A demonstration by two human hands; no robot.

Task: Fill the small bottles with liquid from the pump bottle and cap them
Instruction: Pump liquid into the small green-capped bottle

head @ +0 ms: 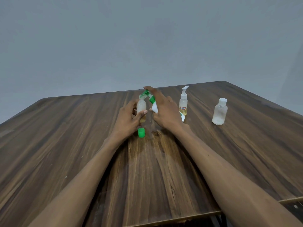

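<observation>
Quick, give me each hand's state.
Left hand: holding the small bottle.
Right hand: holding the tilted pump bottle, finger on its green pump head.

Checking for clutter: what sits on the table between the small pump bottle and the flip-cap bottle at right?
Nothing: the head view shows bare wooden table between the small pump bottle and flip-cap bottle.

Plain grey-blue wall [147, 38], dark wood-grain table [57, 136] with rounded corners, soft even light
</observation>
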